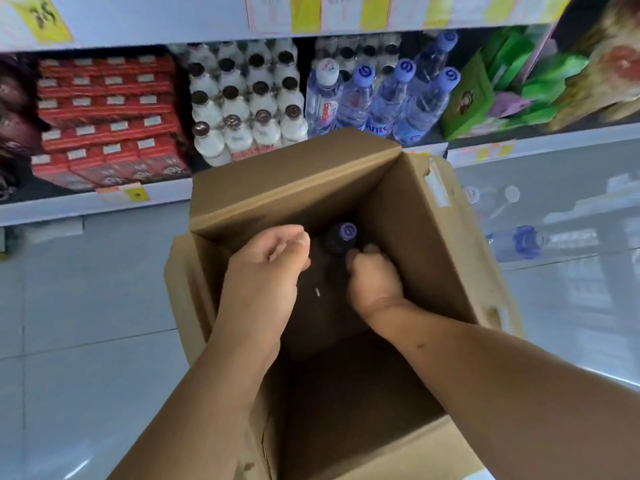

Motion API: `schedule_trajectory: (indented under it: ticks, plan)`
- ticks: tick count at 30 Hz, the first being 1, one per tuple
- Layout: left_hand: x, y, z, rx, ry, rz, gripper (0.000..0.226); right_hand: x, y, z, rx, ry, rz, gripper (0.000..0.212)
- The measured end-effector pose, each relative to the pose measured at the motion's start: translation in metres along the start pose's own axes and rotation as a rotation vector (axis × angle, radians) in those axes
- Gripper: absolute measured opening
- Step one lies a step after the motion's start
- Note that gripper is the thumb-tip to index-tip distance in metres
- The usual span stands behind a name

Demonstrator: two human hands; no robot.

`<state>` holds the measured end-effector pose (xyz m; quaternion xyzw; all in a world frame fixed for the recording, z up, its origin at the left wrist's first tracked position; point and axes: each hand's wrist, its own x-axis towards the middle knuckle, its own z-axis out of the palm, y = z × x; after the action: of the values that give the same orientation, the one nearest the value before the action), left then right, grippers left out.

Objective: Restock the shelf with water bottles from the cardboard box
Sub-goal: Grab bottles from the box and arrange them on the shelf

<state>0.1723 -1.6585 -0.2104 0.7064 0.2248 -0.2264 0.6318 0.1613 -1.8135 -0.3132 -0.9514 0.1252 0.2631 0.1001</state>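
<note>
An open cardboard box stands in front of the shelf. Deep inside it a water bottle with a purple cap stands upright in shadow. My right hand reaches down into the box and curls its fingers and thumb round that bottle just below the cap. My left hand hovers over the box's left side with its fingers curled and nothing visible in it. On the shelf behind the box stand several water bottles with blue caps.
Left of the shelved water stand white bottles with dark caps and stacked red cartons. Green packages sit to the right. Another water bottle lies low at the right, beside the box. The box's flaps stand up around my arms.
</note>
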Motion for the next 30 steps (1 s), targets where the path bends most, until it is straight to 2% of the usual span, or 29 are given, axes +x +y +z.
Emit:
schedule_trajectory:
  ticks: [4, 7, 10, 13, 17, 21, 24, 27, 30]
  plan:
    - [-0.031, 0.027, -0.006, 0.021, -0.022, -0.005, 0.012, -0.046, -0.011, -0.053, 0.105, 0.096, -0.073, 0.027]
    - [-0.064, 0.063, -0.011, 0.005, -0.029, -0.001, 0.014, -0.091, -0.019, -0.112, 0.239, 0.233, -0.143, 0.029]
    - [-0.105, 0.111, -0.021, -0.019, -0.021, 0.009, 0.014, -0.15, -0.029, -0.19, 0.443, 0.366, -0.222, 0.022]
    - [-0.157, 0.172, -0.033, -0.034, -0.039, 0.034, 0.018, -0.218, -0.038, -0.285, 0.495, 0.463, -0.288, 0.024]
    - [-0.232, 0.274, -0.043, -0.048, -0.167, 0.109, 0.021, -0.315, -0.053, -0.429, 0.589, 0.575, -0.386, 0.029]
    - [-0.303, 0.382, -0.046, -0.088, -0.316, 0.2, 0.039, -0.4, -0.074, -0.559, 0.694, 0.689, -0.492, 0.031]
    - [-0.347, 0.456, -0.059, -0.075, -0.448, 0.337, 0.044, -0.447, -0.089, -0.642, 0.779, 0.777, -0.627, 0.027]
    - [-0.384, 0.521, -0.075, -0.16, -0.611, 0.496, 0.067, -0.484, -0.102, -0.714, 0.838, 0.84, -0.738, 0.026]
    - [-0.419, 0.578, -0.085, -0.171, -0.807, 0.658, 0.055, -0.513, -0.111, -0.772, 0.906, 0.889, -0.839, 0.031]
